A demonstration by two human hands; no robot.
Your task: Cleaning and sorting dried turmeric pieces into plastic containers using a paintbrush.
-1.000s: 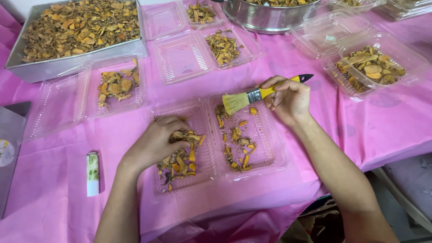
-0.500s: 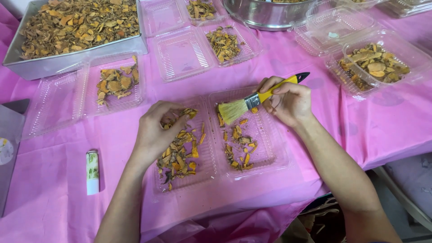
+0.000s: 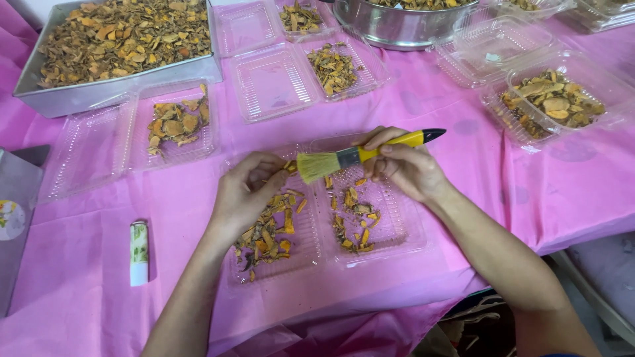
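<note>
My right hand (image 3: 403,168) grips a yellow-handled brush (image 3: 360,156) with pale bristles pointing left. My left hand (image 3: 248,192) pinches a small orange dried slice (image 3: 290,166) right at the bristle tips. Both hover over an open clear plastic clamshell box (image 3: 403,231) on the pink tablecloth. The box's left half holds a pile of orange and brown dried slices (image 3: 268,231). Its right half holds a smaller scatter of slices (image 3: 354,221).
A metal tray (image 3: 99,92) of dried slices sits at back left, a steel bowl (image 3: 397,23) at back centre. Several open clamshell boxes, some with slices, lie around (image 3: 175,129), (image 3: 334,69), (image 3: 552,102). A small white tube (image 3: 139,252) lies at left. The table edge runs along the bottom right.
My left hand rose from the pile in the left half, bringing a slice up to the brush. The brush swung left and lower until its bristles met the slice.
</note>
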